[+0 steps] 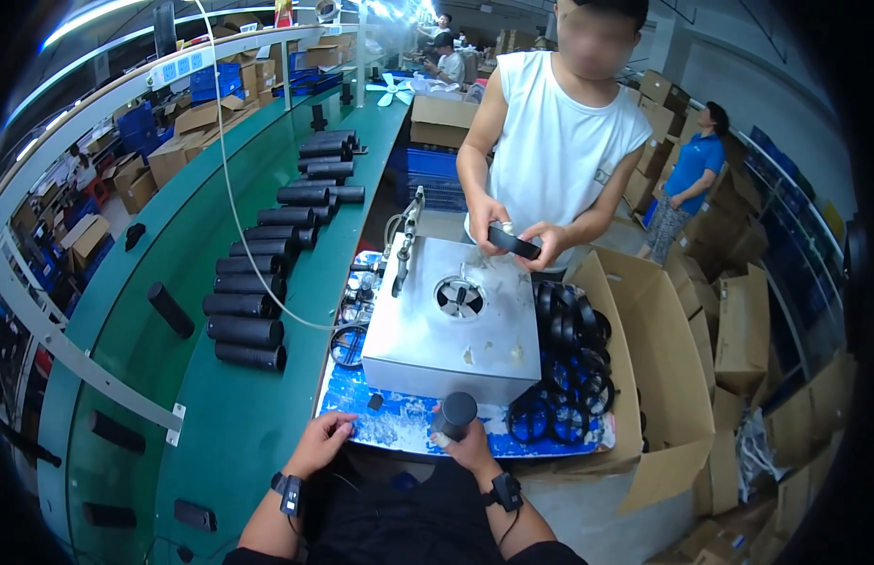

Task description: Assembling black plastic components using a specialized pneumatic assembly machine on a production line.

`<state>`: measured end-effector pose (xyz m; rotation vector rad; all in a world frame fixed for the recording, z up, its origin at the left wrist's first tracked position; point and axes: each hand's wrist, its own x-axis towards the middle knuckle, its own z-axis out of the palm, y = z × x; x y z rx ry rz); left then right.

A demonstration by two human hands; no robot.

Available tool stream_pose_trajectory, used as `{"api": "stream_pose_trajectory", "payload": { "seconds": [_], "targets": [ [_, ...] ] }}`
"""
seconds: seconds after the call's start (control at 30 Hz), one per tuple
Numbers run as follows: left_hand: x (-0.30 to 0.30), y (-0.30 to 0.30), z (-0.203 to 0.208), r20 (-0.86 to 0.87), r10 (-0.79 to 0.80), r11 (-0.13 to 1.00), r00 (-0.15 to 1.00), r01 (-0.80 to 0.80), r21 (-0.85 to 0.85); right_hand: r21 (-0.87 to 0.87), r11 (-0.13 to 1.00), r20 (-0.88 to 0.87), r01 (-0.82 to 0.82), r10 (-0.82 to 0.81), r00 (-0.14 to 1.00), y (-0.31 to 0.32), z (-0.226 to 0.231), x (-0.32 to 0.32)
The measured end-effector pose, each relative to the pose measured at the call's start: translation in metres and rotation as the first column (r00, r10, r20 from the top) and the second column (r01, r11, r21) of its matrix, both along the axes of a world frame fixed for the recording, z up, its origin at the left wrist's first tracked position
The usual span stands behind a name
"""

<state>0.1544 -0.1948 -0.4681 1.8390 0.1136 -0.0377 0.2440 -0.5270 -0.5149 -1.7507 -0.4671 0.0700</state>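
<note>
My right hand (470, 446) is closed around a black cylinder (458, 411), its round end facing up, in front of the metal box. My left hand (318, 443) rests at the near left corner of the blue, paint-worn board (399, 426), fingers loosely bent and apart, with nothing seen in it. A small black piece (375, 402) lies on the board near that hand. Beyond stands the silver metal box machine (437, 353), with a round jawed opening (460, 298) on top. Across it, a person in a white sleeveless shirt holds a black ring (514, 242) in both hands.
Rows of black tubes (248, 330) lie on the green conveyor (201, 414) to my left. Black rings (573, 377) are heaped right of the machine, beside an open cardboard box (658, 367). A pale hose (234, 188) hangs down to the machine. Another person stands at the back right.
</note>
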Motion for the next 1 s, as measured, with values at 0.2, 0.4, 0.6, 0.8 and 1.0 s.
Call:
{"api": "stream_pose_trajectory", "payload": {
  "seconds": [0.2,0.4,0.6,0.8,1.0],
  "targets": [
    [-0.004,0.003,-0.005,0.068,0.024,0.998,0.997,-0.028,0.06,0.041,0.999,-0.05,-0.022,0.024,0.998,0.005,-0.004,-0.002],
    [0.003,0.002,-0.011,0.165,-0.04,0.996,0.985,0.025,0.089,0.121,0.993,-0.037,-0.018,0.023,0.999,0.003,0.021,-0.008],
    [-0.001,0.001,-0.005,0.12,-0.001,0.999,0.993,0.005,-0.035,0.174,0.985,-0.039,-0.005,0.012,0.999,0.014,0.017,-0.003],
    [-0.004,-0.002,-0.002,0.142,-0.032,0.998,0.989,0.023,0.064,0.084,0.996,-0.199,0.029,-0.012,0.98,0.003,0.028,-0.011],
    [0.0,0.001,0.0,0.102,-0.015,0.996,0.995,0.006,0.088,0.153,0.988,-0.068,0.014,-0.004,0.998,0.014,0.013,-0.005]
  ]
}}
